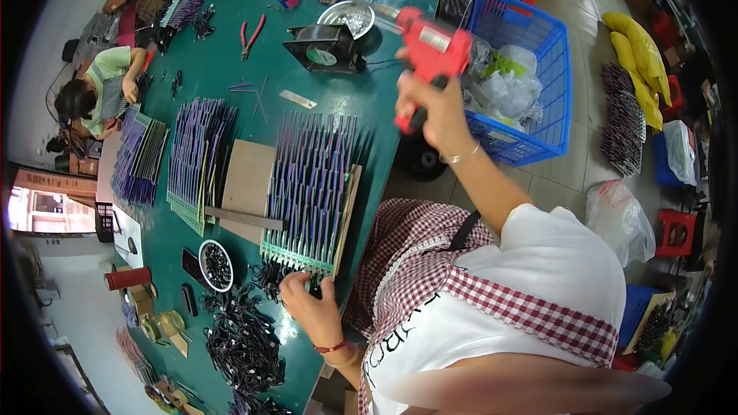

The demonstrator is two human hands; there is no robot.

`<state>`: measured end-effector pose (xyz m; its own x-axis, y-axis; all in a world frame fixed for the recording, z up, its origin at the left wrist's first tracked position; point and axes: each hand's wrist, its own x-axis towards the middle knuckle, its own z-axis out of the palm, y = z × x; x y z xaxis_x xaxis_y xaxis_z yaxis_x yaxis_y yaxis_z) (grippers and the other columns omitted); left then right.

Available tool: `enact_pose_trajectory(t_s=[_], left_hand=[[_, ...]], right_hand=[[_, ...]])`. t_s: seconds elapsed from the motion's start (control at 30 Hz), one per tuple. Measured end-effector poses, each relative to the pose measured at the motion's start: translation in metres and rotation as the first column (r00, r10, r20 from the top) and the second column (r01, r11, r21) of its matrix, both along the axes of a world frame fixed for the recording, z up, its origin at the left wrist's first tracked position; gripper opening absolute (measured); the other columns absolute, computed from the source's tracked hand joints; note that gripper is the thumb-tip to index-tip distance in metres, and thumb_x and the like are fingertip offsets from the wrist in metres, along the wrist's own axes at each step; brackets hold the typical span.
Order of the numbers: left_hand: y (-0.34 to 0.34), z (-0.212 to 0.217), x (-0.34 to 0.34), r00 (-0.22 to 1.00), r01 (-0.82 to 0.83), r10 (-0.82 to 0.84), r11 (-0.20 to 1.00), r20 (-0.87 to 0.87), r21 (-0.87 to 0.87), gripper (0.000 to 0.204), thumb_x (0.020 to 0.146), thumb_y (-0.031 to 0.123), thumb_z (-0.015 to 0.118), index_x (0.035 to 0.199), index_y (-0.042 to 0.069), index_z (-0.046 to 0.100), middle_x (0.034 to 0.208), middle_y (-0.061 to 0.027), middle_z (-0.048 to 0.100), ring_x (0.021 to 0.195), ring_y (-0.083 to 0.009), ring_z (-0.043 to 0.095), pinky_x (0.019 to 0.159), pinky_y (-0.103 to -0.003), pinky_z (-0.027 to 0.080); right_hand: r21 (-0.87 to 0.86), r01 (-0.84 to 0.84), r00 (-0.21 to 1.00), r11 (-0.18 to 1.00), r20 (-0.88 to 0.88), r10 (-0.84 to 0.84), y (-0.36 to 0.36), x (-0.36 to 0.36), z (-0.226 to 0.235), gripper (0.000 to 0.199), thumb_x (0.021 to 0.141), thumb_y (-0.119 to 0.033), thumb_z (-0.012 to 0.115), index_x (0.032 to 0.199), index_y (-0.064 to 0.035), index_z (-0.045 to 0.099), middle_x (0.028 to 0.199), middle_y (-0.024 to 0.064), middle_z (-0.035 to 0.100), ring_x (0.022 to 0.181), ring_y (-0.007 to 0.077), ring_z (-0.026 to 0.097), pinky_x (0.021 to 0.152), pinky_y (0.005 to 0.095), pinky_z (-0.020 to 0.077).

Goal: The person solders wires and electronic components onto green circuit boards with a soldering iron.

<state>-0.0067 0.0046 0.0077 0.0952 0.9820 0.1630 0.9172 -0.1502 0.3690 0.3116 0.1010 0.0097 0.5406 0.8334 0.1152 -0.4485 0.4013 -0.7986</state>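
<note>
My right hand (434, 104) is raised over the table's near edge, fingers wrapped round the handle of a red glue gun (434, 46). Its metal nozzle points toward a white bowl (346, 19) with small silvery pieces. Lower down, my left hand (314, 311) curls at the end of a green circuit board panel (296, 253), thumb and fingers around a black cable (314, 286); the grip is partly hidden. Rows of purple-blue strips (307, 169) stand along this panel. Across the panel and a brown board (247, 184) lies a dark flat bar (246, 219).
More strip panels (198, 154) stand farther left. A black fan (323, 50), red pliers (251, 37) and a metal ruler (297, 99) lie beyond. Black cables (242, 346) pile beside a white bowl of black parts (216, 265). A blue basket (530, 127) stands right; a co-worker (104, 88) sits opposite.
</note>
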Motion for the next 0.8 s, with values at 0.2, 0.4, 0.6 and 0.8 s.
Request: enact_pose_trajectory(t_s=[0.2,0.4,0.6,0.8], left_hand=[[0.059,-0.009,-0.037,0.996,0.013,0.007,0.974,-0.089,0.225,0.03,0.074,0.013,0.064,0.096,0.001,0.048,0.098,-0.015,0.05,0.096,-0.034,0.048,0.079,-0.043,0.038],[0.088,-0.044,-0.082,0.99,-0.139,0.142,0.981,0.016,-0.132,0.032,0.082,0.028,0.059,0.095,0.0,0.049,0.084,-0.0159,0.059,0.076,-0.0359,0.056,0.068,-0.043,0.043],[0.114,-0.049,-0.091,0.914,0.001,0.148,0.93,0.377,-0.367,0.029,0.091,0.022,0.051,0.079,-0.004,0.053,0.062,-0.0016,0.048,0.059,-0.0081,0.039,0.052,-0.027,0.035],[0.127,-0.044,-0.094,0.904,0.107,0.109,0.879,0.414,-0.465,0.03,0.085,0.021,0.057,0.067,-0.003,0.053,0.059,0.0006,0.048,0.06,-0.0067,0.04,0.053,-0.024,0.034]], right_hand=[[0.035,-0.633,0.757,0.773,-0.179,0.628,-0.018,-0.08,-0.004,0.04,0.076,-0.008,0.065,0.112,-0.0009,0.048,0.094,0.0099,0.059,0.084,0.0189,0.059,0.076,0.035,0.0489],[0.099,-0.873,0.416,0.477,-0.359,0.836,0.006,-0.141,-0.011,0.033,0.078,-0.006,0.061,0.11,-0.0025,0.051,0.103,0.0056,0.054,0.098,0.0129,0.051,0.087,0.0263,0.0429],[0.087,-0.885,0.368,0.457,-0.471,0.802,0.013,-0.168,-0.044,0.029,0.079,-0.006,0.06,0.106,-0.0057,0.051,0.1,0.0003,0.05,0.093,0.009,0.049,0.086,0.0268,0.0416],[0.063,-0.872,0.401,0.485,-0.474,0.784,0.011,-0.173,-0.054,0.034,0.077,-0.007,0.061,0.109,-0.0109,0.052,0.108,-0.0013,0.05,0.102,0.0104,0.048,0.091,0.034,0.041]])
